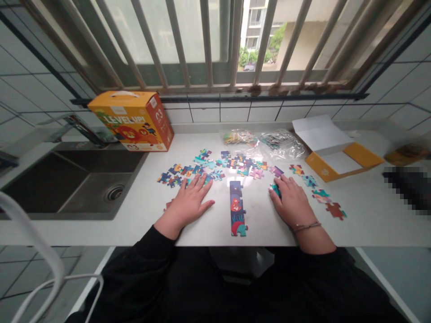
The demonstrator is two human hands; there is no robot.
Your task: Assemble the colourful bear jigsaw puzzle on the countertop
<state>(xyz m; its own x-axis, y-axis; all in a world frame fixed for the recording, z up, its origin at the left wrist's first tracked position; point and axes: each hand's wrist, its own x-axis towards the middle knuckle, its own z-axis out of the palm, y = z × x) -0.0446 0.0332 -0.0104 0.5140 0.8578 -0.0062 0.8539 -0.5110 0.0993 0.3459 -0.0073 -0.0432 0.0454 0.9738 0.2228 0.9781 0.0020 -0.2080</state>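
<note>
A strip of joined puzzle pieces (236,204) stands lengthwise on the white counter between my hands, with a red figure on dark blue. My left hand (188,199) rests palm down, fingers spread, its fingertips on the near edge of a group of loose puzzle pieces (186,170). Part of a reddish piece (168,205) shows beside that wrist. My right hand (293,199) is curled over a teal puzzle piece (276,190), which shows between thumb and forefinger; the rest is hidden. Just beyond its fingertips lies a purple piece (276,171).
More loose pieces (245,165) spread across the middle, and several (321,195) line the right side. Clear plastic bags (283,144) lie behind them. A yellow puzzle box (133,123) stands by the sink (129,179); an open box (363,159) sits at right.
</note>
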